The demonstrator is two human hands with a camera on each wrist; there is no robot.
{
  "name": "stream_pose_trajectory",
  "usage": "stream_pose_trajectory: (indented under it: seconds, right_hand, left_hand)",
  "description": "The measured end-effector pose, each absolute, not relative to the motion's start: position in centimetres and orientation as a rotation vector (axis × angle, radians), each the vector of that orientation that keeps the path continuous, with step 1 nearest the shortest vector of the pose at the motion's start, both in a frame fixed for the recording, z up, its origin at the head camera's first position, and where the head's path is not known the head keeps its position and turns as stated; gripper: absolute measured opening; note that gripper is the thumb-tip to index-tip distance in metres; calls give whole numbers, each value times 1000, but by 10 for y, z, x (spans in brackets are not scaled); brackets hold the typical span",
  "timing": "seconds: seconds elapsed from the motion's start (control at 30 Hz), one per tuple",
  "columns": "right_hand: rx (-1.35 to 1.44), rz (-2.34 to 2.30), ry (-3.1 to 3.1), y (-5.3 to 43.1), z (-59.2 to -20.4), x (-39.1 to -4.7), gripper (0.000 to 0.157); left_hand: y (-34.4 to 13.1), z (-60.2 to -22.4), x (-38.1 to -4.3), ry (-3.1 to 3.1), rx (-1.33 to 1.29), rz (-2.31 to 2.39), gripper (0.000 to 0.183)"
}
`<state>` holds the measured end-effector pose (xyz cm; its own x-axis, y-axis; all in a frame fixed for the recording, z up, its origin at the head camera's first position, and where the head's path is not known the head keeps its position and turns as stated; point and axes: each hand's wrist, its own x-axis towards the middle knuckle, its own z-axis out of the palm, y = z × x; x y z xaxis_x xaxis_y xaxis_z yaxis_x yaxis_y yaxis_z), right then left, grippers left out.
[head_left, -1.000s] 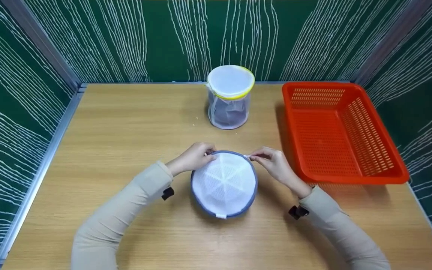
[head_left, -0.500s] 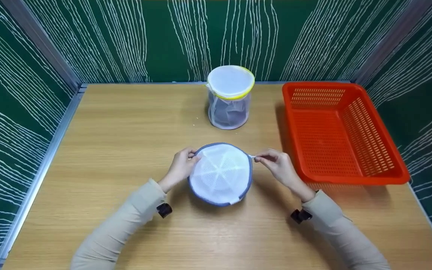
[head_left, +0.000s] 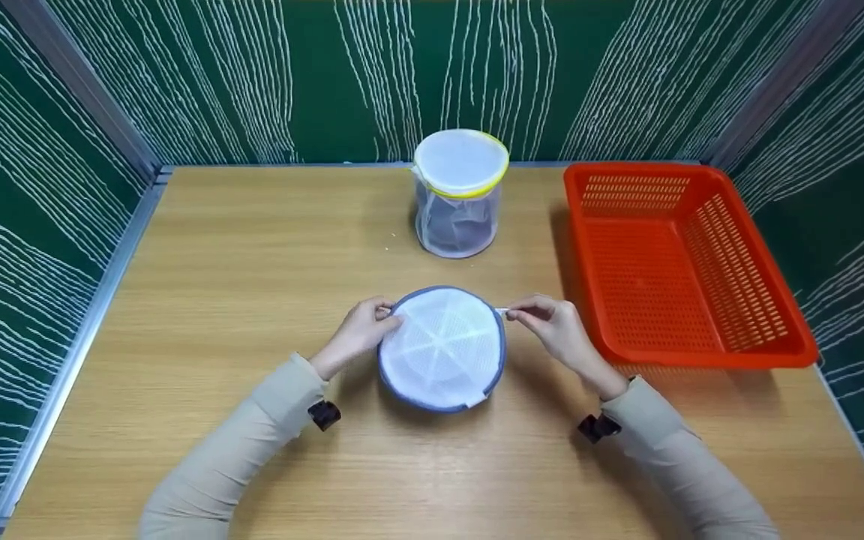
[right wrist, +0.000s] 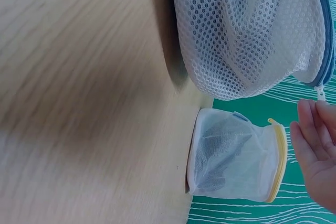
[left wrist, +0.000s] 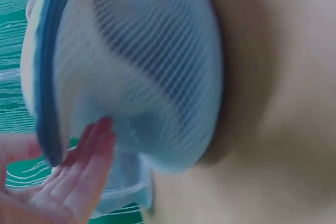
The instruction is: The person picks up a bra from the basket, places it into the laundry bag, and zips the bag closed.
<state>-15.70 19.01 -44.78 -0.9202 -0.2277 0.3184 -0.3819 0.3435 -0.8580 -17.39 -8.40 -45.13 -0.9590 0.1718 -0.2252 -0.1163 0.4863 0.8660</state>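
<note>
A round white mesh laundry bag [head_left: 443, 352] with a blue zipped rim stands upright on the table, its lid facing up. My left hand [head_left: 357, 330] grips the rim at its left side; in the left wrist view the thumb lies above the blue zipper [left wrist: 46, 77] and the fingers [left wrist: 86, 169] reach beneath it, against the mesh wall. On the opposite side, my right hand [head_left: 558, 330] pinches the small white zipper pull [right wrist: 321, 94] at the rim. A white fabric tab [head_left: 475, 400] shows at the front of the lid. The mesh wall sags inward in both wrist views.
Behind the bag stands a second mesh laundry bag [head_left: 458, 221] with a yellow zipper. An orange plastic basket [head_left: 702, 358] with slotted walls sits to the right. Green panels [head_left: 327, 82] with white streaks enclose the wooden table [head_left: 267, 247].
The blue-rimmed bag has turned counter-clockwise and shifted slightly back and left, its front tab swinging right. My left hand has moved left with the rim; my right hand has shifted slightly right.
</note>
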Motion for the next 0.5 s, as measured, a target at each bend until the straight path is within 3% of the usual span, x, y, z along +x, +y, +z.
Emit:
stream_pose_trajectory:
  seconds: [0.13,0.5]
  right_hand:
    - [560,1662,-2437,190,-449,-159,10]
    - [566,1701,-2410,188,-448,-161,9]
  left_hand:
    - [-80,-435,-185,2503,136,1217,38]
    - [-55,-405,-213,2605,339,880,33]
